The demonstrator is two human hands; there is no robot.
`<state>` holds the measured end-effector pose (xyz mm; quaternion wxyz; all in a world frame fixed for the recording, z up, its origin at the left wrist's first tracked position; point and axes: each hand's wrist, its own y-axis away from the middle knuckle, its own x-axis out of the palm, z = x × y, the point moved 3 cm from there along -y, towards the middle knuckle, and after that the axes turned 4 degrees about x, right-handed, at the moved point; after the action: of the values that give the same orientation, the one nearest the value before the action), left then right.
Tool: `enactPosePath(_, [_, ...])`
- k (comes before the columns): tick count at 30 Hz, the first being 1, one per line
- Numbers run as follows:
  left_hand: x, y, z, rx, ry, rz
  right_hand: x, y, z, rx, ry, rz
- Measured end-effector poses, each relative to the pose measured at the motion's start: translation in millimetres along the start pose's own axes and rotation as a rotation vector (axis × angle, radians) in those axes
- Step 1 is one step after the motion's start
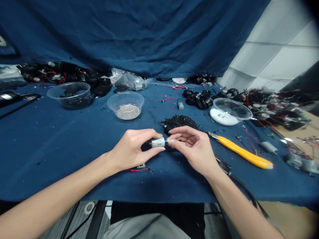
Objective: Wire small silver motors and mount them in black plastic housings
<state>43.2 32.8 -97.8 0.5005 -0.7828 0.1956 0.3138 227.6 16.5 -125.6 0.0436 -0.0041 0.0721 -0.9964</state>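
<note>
Between the thumb and fingers of my left hand (136, 147) is a small silver cylindrical motor (158, 142), lying sideways. My right hand (193, 146) is pinched at the motor's right end, where a thin shaft shows; a small pale piece seems to be at its fingertips, too small to name. Just beyond my right hand lies a heap of small black pieces (183, 121). A small green circuit board (141, 166) with a red wire rests below my left hand.
Clear bowls hold metal pieces (126, 97), black parts (68, 88) and white pieces (231, 109). A yellow-handled cutter (244, 152) lies right of my right hand. Motors and wires (269, 146) are spread at the right. Blue cloth (62, 139) covers the table.
</note>
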Motion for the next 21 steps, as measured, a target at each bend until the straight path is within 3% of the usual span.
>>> enactPosePath(10, [-1.7, 0, 5, -0.144, 0.104, 0.050, 0, 3, -3, -0.048, 0.121, -0.044])
enactPosePath(21, [1.2, -1, 13, -0.455, 0.327, 0.181, 7, 4, -5, 0.034, 0.117, -0.014])
